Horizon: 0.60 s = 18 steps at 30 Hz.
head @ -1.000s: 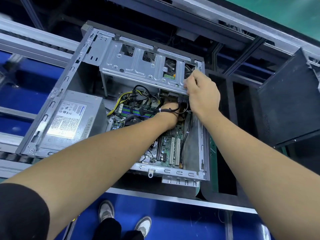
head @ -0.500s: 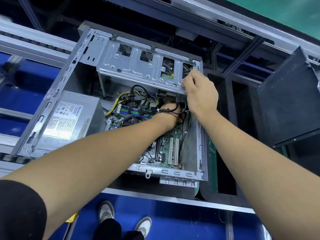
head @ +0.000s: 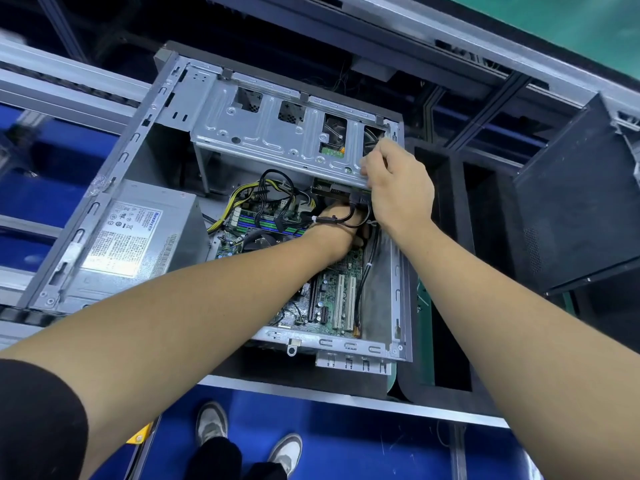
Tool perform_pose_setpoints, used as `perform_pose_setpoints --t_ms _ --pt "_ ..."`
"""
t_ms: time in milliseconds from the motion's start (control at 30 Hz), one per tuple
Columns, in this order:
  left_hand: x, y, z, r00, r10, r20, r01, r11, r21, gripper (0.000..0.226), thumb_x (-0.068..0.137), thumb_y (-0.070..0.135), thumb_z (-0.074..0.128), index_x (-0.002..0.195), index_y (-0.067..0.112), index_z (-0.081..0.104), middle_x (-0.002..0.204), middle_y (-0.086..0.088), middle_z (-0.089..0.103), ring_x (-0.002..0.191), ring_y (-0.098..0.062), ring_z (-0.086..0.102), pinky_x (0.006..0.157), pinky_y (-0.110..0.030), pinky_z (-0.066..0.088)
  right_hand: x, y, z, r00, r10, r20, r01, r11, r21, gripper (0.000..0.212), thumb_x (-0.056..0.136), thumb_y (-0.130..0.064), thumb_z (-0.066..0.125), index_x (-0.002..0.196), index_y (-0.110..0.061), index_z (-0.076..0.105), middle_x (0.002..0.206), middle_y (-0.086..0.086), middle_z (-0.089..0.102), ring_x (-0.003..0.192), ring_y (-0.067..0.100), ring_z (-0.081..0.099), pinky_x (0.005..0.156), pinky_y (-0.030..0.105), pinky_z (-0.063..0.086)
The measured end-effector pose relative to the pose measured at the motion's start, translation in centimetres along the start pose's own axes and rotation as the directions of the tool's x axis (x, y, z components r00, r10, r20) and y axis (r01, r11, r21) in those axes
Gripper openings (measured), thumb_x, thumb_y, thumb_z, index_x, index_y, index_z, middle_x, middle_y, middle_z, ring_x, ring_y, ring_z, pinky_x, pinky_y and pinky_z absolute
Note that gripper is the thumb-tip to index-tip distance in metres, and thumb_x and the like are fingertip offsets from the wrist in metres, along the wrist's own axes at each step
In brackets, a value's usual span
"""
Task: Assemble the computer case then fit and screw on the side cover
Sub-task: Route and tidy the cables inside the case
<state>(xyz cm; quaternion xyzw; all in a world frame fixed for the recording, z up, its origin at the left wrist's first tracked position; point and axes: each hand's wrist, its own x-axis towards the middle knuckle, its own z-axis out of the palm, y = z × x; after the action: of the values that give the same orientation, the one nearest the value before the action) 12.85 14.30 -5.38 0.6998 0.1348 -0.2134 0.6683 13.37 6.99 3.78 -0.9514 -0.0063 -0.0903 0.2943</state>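
An open grey computer case (head: 135,161) lies on its side on the work line, with its green motherboard (head: 332,289) and power supply (head: 138,237) exposed. A metal drive cage (head: 277,143) spans the case's far end. My right hand (head: 398,188) grips the cage's right front edge, fingers curled over it. My left hand (head: 337,220) reaches under the cage among black cables (head: 277,188); its fingers are hidden beneath the cage and the cables. A black side cover (head: 581,209) leans at the right.
Grey conveyor rails (head: 52,84) run along the left and behind the case. Black foam slots (head: 450,237) sit right of the case, next to the leaning panel. Blue floor and my shoes (head: 211,424) show below the line's front edge.
The view has shifted slightly. My right hand stays on the drive cage edge and my left hand stays under the cage, with hardly any movement.
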Motion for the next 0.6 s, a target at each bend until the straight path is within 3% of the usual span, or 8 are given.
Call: perform_pose_setpoints --t_ms 67,133,233,333,433,533,600 --pt "0.1 -0.4 0.0 0.999 0.032 0.030 -0.035 0.996 0.079 0.029 0.095 0.019 0.047 0.099 0.000 0.069 0.096 -0.024 0.070 0.087 -0.038 0.067 0.097 -0.056 0.051 0.0 0.0 0.0 1.000 -0.001 -0.001 0.001 1.000 0.000 0.029 0.092 -0.033 0.038 0.082 -0.011 0.054 0.088 0.007 0.071 0.086 0.025 0.063 0.078 0.043 0.051" --pt "0.2 -0.7 -0.2 0.999 0.040 0.034 -0.043 0.995 0.087 0.033 0.088 0.029 0.045 0.087 0.007 0.070 0.084 -0.017 0.073 0.076 -0.036 0.071 0.090 -0.061 0.055 0.0 0.0 0.0 1.000 -0.004 -0.004 0.004 1.000 0.000 0.029 0.091 -0.033 0.037 0.081 -0.011 0.052 0.087 0.007 0.070 0.085 0.026 0.063 0.077 0.042 0.050" --pt "0.9 -0.8 -0.3 0.998 0.052 0.041 -0.057 0.987 0.150 0.034 0.084 0.033 0.043 0.077 0.013 0.068 0.074 -0.009 0.074 0.069 -0.032 0.073 0.083 -0.058 0.058 -0.1 0.0 0.1 1.000 -0.008 -0.003 0.008 1.000 0.002 0.031 0.090 -0.035 0.036 0.081 -0.011 0.052 0.086 0.007 0.070 0.085 0.026 0.064 0.076 0.042 0.050" --pt "0.1 -0.3 -0.5 0.997 0.043 0.062 -0.054 0.979 0.198 0.032 0.084 0.031 0.043 0.075 0.013 0.068 0.072 -0.007 0.074 0.068 -0.029 0.074 0.082 -0.052 0.059 -0.1 -0.1 0.1 1.000 -0.009 0.000 0.009 1.000 0.005 0.032 0.089 -0.038 0.034 0.081 -0.012 0.052 0.087 0.007 0.071 0.085 0.026 0.064 0.076 0.041 0.049" --pt "-0.3 -0.1 -0.6 0.995 0.072 0.076 -0.092 0.943 0.318 0.026 0.093 0.018 0.046 0.075 0.016 0.065 0.072 -0.002 0.071 0.063 -0.017 0.071 0.077 -0.042 0.060 -0.1 -0.2 0.0 1.000 -0.013 0.001 0.013 1.000 -0.005 0.032 0.088 -0.039 0.034 0.081 -0.013 0.052 0.088 0.006 0.072 0.085 0.025 0.064 0.076 0.041 0.049" --pt "-0.8 -0.1 -0.5 0.979 0.193 0.063 -0.200 0.873 0.444 0.026 0.100 0.013 0.046 0.077 0.020 0.058 0.087 -0.009 0.068 0.073 -0.022 0.063 0.080 -0.041 0.054 -0.1 -0.1 0.0 1.000 -0.013 0.004 0.013 1.000 -0.006 0.032 0.088 -0.038 0.034 0.082 -0.012 0.052 0.090 0.006 0.072 0.085 0.025 0.063 0.075 0.040 0.048" --pt "-1.2 -0.1 -0.9 0.954 0.249 0.166 -0.299 0.773 0.559 0.032 0.102 0.013 0.048 0.080 0.037 0.048 0.112 -0.008 0.062 0.096 -0.014 0.051 0.088 -0.027 0.041 -0.1 -0.1 0.0 1.000 -0.016 0.004 0.016 1.000 -0.011 0.032 0.088 -0.038 0.035 0.082 -0.012 0.053 0.088 0.006 0.071 0.083 0.025 0.061 0.073 0.039 0.047"
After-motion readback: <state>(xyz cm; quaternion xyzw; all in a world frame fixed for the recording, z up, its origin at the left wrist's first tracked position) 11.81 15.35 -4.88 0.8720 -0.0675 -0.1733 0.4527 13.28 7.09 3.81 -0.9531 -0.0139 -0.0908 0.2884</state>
